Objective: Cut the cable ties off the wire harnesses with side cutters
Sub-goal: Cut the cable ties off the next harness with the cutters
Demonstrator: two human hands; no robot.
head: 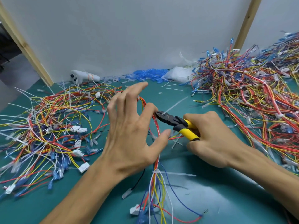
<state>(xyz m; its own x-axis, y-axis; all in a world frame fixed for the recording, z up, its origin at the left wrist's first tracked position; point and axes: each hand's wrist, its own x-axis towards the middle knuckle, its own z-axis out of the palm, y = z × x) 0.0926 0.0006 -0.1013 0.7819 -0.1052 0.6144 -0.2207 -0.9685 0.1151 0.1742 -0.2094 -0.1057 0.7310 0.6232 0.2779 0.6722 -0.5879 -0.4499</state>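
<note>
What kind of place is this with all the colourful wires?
Probably a workbench in a wiring workshop. Piles of coloured wire harnesses cover a green mat, the right hand holds side cutters, and cut cable ties lie scattered about.

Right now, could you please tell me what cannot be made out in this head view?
All in the head view:
1. Whether the yellow-handled black side cutters have severed the white plastic cable tie: a fingertip of the left hand crowds the tips.
2. The red-and-yellow wire harness under that hand: the palm hides it.
3. The tangled pile of harnesses at right: blurred, cut by the edge.
</note>
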